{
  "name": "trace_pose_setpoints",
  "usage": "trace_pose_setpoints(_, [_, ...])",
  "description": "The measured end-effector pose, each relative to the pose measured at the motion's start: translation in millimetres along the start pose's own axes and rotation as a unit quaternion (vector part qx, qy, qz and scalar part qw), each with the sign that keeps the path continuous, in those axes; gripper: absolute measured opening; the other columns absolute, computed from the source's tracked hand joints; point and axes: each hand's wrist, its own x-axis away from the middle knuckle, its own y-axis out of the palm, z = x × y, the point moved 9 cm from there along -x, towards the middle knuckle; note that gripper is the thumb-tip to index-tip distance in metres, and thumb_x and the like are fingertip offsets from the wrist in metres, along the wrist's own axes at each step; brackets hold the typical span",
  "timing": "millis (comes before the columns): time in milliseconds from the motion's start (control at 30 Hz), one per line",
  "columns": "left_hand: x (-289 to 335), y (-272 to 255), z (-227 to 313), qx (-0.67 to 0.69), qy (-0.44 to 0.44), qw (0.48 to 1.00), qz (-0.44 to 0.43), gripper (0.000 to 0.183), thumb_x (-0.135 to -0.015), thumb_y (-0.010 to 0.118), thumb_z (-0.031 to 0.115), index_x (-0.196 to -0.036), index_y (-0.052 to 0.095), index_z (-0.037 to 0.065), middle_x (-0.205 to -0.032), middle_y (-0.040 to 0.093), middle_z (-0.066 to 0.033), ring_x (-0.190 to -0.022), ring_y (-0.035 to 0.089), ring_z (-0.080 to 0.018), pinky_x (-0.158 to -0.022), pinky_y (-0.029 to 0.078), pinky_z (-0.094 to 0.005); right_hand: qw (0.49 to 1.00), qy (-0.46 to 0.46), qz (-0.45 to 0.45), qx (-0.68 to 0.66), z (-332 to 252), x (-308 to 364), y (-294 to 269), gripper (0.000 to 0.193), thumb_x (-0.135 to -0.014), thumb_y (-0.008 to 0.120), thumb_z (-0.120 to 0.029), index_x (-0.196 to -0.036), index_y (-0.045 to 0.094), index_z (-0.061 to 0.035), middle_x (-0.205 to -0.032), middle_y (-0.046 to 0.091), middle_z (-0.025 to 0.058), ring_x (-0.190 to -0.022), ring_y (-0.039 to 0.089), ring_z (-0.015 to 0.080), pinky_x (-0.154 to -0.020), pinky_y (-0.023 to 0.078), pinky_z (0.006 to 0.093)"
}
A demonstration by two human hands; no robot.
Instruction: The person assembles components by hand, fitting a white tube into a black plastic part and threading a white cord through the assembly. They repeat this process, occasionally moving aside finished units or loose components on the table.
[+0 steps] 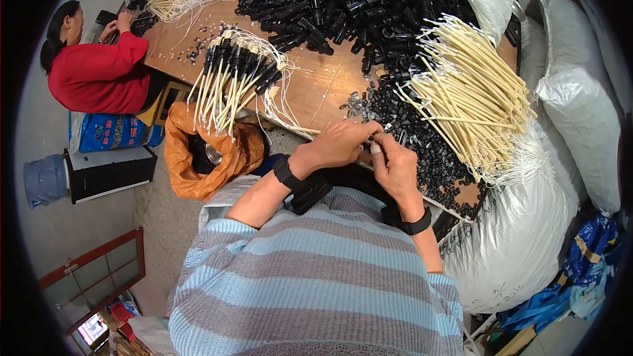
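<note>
My left hand (336, 144) is closed at the table's near edge. A thin cream stick with white wires (306, 131) pokes out of its left side. My right hand (397, 166), with a pale wrap round one finger, is pinched closed against the left fingertips. What lies between the fingers is too small to make out. Just beyond the hands spreads a heap of small black and clear parts (409, 122). Left of them, a bunch of cream sticks fitted with black sockets (234, 59) overhangs the table edge. A thick bundle of bare cream sticks (475, 95) lies to the right.
A large pile of black plastic sockets (356, 3) covers the far part of the wooden table (323, 79). An orange sack (181, 171) stands at the left of my lap. White sacks (521, 244) crowd the right side. Another person in red (99, 72) works at the far left.
</note>
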Motion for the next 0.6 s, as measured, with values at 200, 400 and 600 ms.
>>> trace_pose_setpoints(200, [4.0,-32.5,6.8,0.156,0.133,0.965,0.165,0.038,-0.067,0.060,-0.010,-0.103,0.062,0.004,-0.086,0.064,-0.0086,-0.085,0.063,-0.0288,-0.075,0.049,-0.0361,0.999,-0.002,-0.025,0.044,1.3,-1.4,-1.2,0.009,-0.089,0.062,-0.009,-0.096,0.064,-0.0046,-0.076,0.065,0.0142,-0.063,0.065,0.0291,-0.056,0.050,0.0355])
trace_pose_setpoints(400, [20.6,-46.1,15.2,0.117,0.203,0.934,0.268,0.021,-0.064,0.063,-0.012,-0.077,0.062,0.004,-0.080,0.062,-0.0047,-0.076,0.060,-0.0218,-0.069,0.048,-0.0297,1.000,-0.016,0.017,-0.015,-5.0,0.6,-5.1,0.014,-0.087,0.064,-0.008,-0.101,0.066,-0.0055,-0.079,0.067,0.0141,-0.064,0.066,0.0282,-0.057,0.050,0.0345])
trace_pose_setpoints(600, [28.9,-45.1,17.9,0.119,0.229,0.935,0.243,0.019,-0.065,0.069,-0.004,-0.080,0.063,0.006,-0.082,0.063,-0.0038,-0.077,0.059,-0.0223,-0.068,0.048,-0.0310,0.998,-0.005,-0.056,-0.029,10.0,12.5,14.6,0.015,-0.086,0.063,-0.008,-0.100,0.069,-0.0072,-0.079,0.067,0.0174,-0.070,0.066,0.0340,-0.060,0.052,0.0383])
